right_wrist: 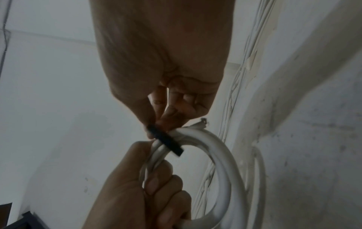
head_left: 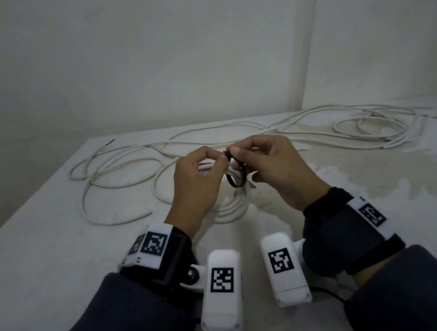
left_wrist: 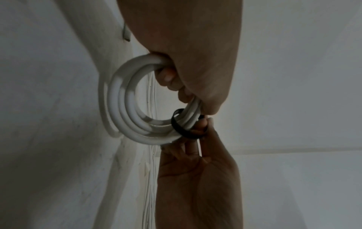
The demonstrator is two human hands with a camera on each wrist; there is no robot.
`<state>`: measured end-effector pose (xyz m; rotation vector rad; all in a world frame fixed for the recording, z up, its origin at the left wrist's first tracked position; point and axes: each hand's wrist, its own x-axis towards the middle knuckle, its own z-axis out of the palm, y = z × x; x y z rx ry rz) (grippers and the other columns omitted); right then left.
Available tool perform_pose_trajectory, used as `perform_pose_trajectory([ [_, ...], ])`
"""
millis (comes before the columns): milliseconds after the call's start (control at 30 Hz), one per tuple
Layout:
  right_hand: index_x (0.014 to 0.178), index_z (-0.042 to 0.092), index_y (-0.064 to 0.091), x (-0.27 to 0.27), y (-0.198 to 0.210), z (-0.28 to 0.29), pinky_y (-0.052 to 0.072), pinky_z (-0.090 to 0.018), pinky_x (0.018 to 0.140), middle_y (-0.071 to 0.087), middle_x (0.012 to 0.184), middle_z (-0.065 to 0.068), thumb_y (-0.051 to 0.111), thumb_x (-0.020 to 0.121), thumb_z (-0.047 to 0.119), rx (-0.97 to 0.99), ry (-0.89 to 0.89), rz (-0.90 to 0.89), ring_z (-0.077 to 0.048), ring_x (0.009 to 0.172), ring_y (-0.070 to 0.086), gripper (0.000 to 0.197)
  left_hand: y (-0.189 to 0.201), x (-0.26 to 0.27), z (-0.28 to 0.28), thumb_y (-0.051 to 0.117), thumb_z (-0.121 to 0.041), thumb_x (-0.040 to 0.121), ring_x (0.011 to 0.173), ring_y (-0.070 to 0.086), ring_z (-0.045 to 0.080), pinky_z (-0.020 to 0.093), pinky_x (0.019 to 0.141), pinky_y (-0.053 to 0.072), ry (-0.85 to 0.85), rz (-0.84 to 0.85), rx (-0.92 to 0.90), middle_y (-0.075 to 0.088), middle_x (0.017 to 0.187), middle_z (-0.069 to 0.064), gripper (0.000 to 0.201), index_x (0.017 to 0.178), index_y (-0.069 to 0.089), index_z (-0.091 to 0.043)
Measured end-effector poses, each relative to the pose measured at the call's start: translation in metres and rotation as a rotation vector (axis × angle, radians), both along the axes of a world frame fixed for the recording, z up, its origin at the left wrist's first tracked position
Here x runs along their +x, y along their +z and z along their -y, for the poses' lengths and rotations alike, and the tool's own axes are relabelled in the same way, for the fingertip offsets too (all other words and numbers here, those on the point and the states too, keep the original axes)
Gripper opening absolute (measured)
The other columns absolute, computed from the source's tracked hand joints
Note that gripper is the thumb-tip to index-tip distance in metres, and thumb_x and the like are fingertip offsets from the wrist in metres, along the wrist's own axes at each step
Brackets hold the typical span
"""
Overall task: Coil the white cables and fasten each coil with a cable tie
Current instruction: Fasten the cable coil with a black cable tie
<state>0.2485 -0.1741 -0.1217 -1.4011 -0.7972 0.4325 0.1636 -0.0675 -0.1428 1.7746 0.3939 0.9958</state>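
Observation:
A coil of white cable [head_left: 232, 208] [left_wrist: 125, 108] [right_wrist: 219, 153] is held upright just above the table [head_left: 57, 238], between both hands. My left hand [head_left: 199, 178] [left_wrist: 188, 74] [right_wrist: 149, 189] grips the coil's strands with curled fingers. A black cable tie [head_left: 236, 175] [left_wrist: 186, 130] [right_wrist: 168, 141] loops around the strands beside that grip. My right hand [head_left: 261, 166] [right_wrist: 158, 120] [left_wrist: 195, 162] pinches the tie's upper end between thumb and forefinger. The cable's cut end [right_wrist: 202, 123] pokes out next to the tie.
Loose white cables [head_left: 120, 171] sprawl over the far left of the table, and more tangled cable [head_left: 371, 126] lies at the far right. A short black tie [head_left: 110, 142] lies near the back left corner. Walls close off the back and right.

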Motion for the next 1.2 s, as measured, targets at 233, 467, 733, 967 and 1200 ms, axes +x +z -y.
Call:
perform_pose_trajectory([
  [233, 0.097, 0.013, 0.071, 0.0040, 0.0005, 0.0049, 0.040, -0.014, 0.052, 0.073, 0.073, 0.001, 0.076, 0.077, 0.004, -0.088, 0.079, 0.037, -0.006, 0.064, 0.063, 0.023, -0.0023, 0.0003, 0.0008, 0.059, -0.005, 0.088, 0.042, 0.047, -0.002, 0.005, 0.040, 0.029, -0.021, -0.027, -0.153, 0.051, 0.042, -0.017, 0.019, 0.071, 0.062, -0.011],
  [467, 0.084, 0.008, 0.063, 0.0040, 0.0000, 0.0068, 0.047, -0.016, 0.055, 0.071, 0.063, 0.000, 0.072, 0.078, -0.004, -0.016, 0.088, 0.014, -0.010, 0.061, 0.067, 0.017, -0.0018, -0.0008, 0.0016, 0.058, -0.009, 0.092, 0.044, 0.049, -0.004, 0.004, 0.042, 0.030, -0.082, -0.037, -0.115, 0.053, 0.044, -0.018, 0.013, 0.082, 0.067, -0.007],
  [733, 0.090, 0.006, 0.071, 0.0040, -0.0007, 0.0053, 0.053, -0.019, 0.063, 0.073, 0.069, -0.005, 0.074, 0.076, -0.004, 0.061, 0.068, 0.027, -0.013, 0.066, 0.071, 0.017, -0.0010, 0.0003, 0.0015, 0.056, -0.010, 0.094, 0.043, 0.048, -0.004, 0.005, 0.041, 0.030, -0.074, -0.025, -0.145, 0.054, 0.047, -0.018, 0.014, 0.087, 0.068, -0.009],
  [967, 0.092, 0.017, 0.073, 0.0042, -0.0009, 0.0045, 0.054, -0.025, 0.072, 0.074, 0.081, -0.003, 0.080, 0.066, -0.007, -0.032, 0.052, 0.094, -0.015, 0.079, 0.071, 0.035, -0.0032, 0.0005, -0.0013, 0.056, -0.009, 0.093, 0.041, 0.048, -0.003, 0.005, 0.042, 0.031, -0.045, -0.017, -0.154, 0.053, 0.043, -0.017, 0.016, 0.092, 0.069, -0.001],
  [1200, 0.090, 0.013, 0.074, 0.0017, 0.0001, 0.0057, 0.058, -0.030, 0.075, 0.073, 0.095, -0.004, 0.083, 0.065, -0.002, -0.049, -0.017, 0.210, -0.017, 0.078, 0.072, 0.031, -0.0049, 0.0010, -0.0025, 0.056, -0.012, 0.093, 0.044, 0.049, -0.004, 0.005, 0.043, 0.031, -0.061, -0.036, -0.137, 0.052, 0.045, -0.017, 0.019, 0.091, 0.069, 0.001],
])
